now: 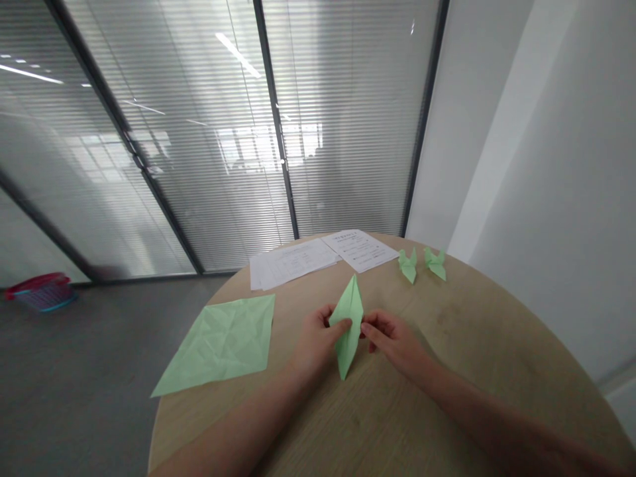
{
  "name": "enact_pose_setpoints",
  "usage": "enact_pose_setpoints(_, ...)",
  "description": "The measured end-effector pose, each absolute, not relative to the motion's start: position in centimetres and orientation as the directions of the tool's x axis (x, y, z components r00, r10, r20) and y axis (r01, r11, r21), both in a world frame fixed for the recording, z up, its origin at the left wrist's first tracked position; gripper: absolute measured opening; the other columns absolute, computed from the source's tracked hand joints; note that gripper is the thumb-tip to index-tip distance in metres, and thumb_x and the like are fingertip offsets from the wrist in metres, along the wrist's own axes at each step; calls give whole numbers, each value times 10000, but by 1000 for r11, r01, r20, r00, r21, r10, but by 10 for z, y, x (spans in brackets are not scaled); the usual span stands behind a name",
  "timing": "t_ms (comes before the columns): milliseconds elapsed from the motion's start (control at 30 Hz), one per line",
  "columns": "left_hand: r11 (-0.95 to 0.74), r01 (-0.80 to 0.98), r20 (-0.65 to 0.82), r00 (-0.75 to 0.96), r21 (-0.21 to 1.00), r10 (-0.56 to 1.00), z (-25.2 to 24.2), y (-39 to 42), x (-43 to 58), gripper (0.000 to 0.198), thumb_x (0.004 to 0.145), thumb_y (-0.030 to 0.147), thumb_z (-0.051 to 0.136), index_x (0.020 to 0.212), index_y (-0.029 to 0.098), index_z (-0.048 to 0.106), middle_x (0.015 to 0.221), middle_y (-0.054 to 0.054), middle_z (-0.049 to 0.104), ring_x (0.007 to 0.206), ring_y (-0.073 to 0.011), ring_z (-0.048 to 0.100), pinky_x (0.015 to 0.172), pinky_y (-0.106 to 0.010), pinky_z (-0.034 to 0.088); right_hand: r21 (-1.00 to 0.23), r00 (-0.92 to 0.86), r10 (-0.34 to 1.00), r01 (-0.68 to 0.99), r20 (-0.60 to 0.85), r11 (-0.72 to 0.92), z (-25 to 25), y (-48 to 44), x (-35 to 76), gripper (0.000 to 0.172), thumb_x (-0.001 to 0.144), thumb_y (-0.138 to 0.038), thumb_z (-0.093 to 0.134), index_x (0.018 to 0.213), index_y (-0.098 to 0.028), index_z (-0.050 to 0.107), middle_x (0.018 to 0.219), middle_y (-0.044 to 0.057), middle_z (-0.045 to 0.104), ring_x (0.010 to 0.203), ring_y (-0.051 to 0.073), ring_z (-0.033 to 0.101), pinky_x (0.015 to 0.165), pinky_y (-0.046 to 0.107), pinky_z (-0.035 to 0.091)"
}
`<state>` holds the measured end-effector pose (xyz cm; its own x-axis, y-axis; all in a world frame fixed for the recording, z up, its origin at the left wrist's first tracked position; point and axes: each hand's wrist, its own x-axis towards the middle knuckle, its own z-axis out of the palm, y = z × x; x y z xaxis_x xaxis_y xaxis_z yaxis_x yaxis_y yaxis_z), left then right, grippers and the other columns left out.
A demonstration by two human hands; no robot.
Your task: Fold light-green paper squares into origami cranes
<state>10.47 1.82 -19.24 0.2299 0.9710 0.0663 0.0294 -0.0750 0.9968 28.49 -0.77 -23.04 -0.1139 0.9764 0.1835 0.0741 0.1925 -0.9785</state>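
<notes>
A long, narrow diamond of folded light-green paper [349,311] lies on the round wooden table [472,344], pointing away from me. My left hand [318,338] pinches its left edge at the middle. My right hand [392,338] pinches its right edge at the same height. Both hands rest on the tabletop, fingers closed on the paper.
A creased, unfolded green square sheet [223,341] lies at the left of the table. Two finished green paper figures [408,265] [436,263] stand at the far right. White printed sheets [293,262] [360,249] lie at the far edge. A red-and-blue basket [42,290] sits on the floor at left.
</notes>
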Motion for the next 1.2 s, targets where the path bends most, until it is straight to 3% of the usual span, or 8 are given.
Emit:
enact_pose_setpoints(433,-84,12,78,272,996,959,-191,14,109,191,675,249,776,828,148,722,735,-26,705,649,-168,624,624,-260,469,-993,-82,989,5,121,121,-234,-5,280,402,751,-515,784,807,-231,505,700,-23,602,589,139,590,520,250,496)
enact_pose_setpoints(667,-61,28,49,310,998,949,-198,18,109,287,730,406,775,815,139,718,723,-36,692,627,-159,602,623,-267,452,-992,-60,990,-19,126,125,-236,-1,281,436,727,-476,803,771,-244,436,687,-35,606,614,166,637,582,293,547)
enact_pose_setpoints(767,-24,25,14,326,999,945,-200,19,108,352,729,452,782,852,128,717,728,-46,696,626,-165,607,611,-274,459,-992,-28,994,-76,105,103,-234,0,281,405,705,-439,815,902,-249,517,700,-37,628,619,176,649,573,293,540)
enact_pose_setpoints(867,3,22,-10,334,1000,943,-201,19,108,368,707,468,805,815,131,706,695,-39,685,606,-163,606,597,-274,469,-991,-48,997,-117,67,61,-230,-1,282,481,705,-429,809,1088,-241,587,684,-41,631,604,175,640,566,283,518)
enact_pose_setpoints(1000,15,23,-23,364,1000,931,-201,19,107,367,715,473,807,807,127,728,706,-48,701,624,-170,627,624,-283,495,-996,-96,995,-89,36,28,-227,-4,283,314,761,-497,760,869,-217,666,750,6,691,625,158,621,591,271,479)
enact_pose_setpoints(1200,-27,132,-23,367,991,930,-207,22,105,314,765,437,750,776,123,739,666,-33,663,601,-150,588,587,-260,452,-994,-60,997,-97,45,39,-228,-4,283,321,738,-500,808,752,-213,665,699,-8,662,605,139,558,578,253,413)
